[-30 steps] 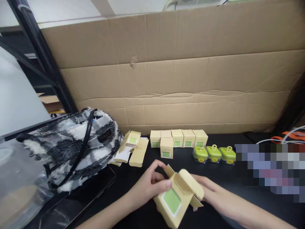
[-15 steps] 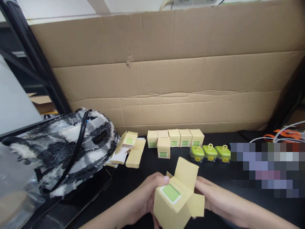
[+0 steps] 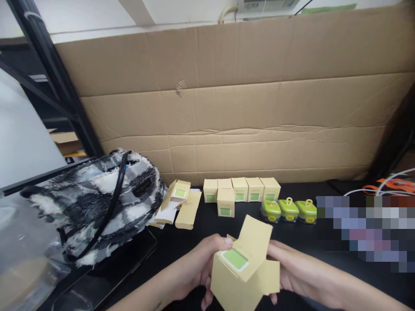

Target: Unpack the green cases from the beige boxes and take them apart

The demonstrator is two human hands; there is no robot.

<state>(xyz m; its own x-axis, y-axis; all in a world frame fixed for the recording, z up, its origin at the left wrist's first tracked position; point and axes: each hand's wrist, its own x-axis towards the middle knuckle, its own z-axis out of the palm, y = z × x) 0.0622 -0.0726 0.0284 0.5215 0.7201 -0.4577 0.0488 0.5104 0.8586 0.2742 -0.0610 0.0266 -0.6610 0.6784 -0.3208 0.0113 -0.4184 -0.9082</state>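
A tan cardboard box [image 3: 240,285] with a green window on one face is held low in front of me, its end flap [image 3: 256,242] and side flap [image 3: 270,276] standing out unfolded. My left hand [image 3: 204,265] grips the box's left side, thumb on its upper edge and fingers curled beneath. On the far right side, my right hand [image 3: 288,270] holds the box from behind the flaps, which cover most of its fingers. Beyond the hands, several closed boxes of the same kind [image 3: 226,203] stand in a row, one in front of the others.
Three green-lidded small containers [image 3: 288,210] sit right of the boxes. Flattened cartons [image 3: 188,209] lie to the left, beside a shaggy black-and-white bag [image 3: 106,207]. A large cardboard sheet [image 3: 227,108] stands behind the black table [image 3: 181,246]. White cables and orange items [image 3: 392,186] are at right.
The camera view has shifted slightly, so the background sits a little further right and lower. Both hands keep the box, whose flaps have tilted slightly.
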